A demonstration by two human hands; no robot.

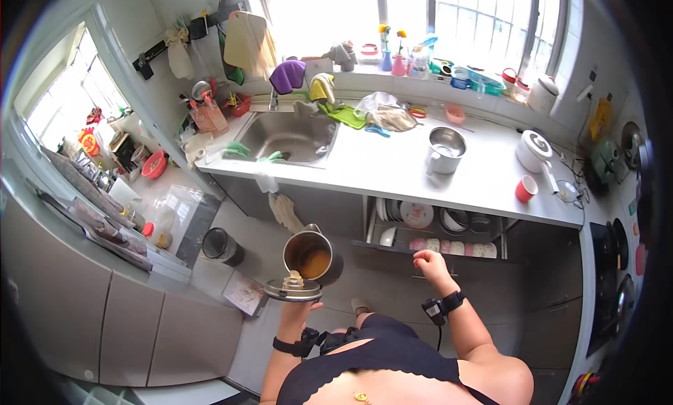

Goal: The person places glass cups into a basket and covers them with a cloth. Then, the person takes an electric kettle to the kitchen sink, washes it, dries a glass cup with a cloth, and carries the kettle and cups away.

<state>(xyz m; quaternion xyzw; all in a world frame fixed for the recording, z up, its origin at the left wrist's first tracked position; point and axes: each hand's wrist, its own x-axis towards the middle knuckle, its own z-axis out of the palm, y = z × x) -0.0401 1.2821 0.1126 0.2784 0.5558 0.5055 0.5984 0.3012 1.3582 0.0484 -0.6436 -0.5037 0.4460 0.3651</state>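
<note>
My left hand [299,310] is below a deep steel jug [335,265] with a spout, its fingers mostly hidden under the round lid [280,290]. It appears to grip the jug's handle, which I cannot see. The lid stands open towards me, with a pale knob-like part on top. Brown liquid or staining shows at the bottom of the jug. My right hand [429,263] has its fingers curled in with nothing visible in them. It is at the front edge of an open dish drawer [392,253]; I cannot tell whether it touches it.
Plates and several cups fill the drawer. Above it, the white counter [378,163] bears a steel pot [446,153], a lidded white saucepan [535,153] and a red cup [526,188]. A sink [284,135] is at left. A black bin [222,246] stands on the floor.
</note>
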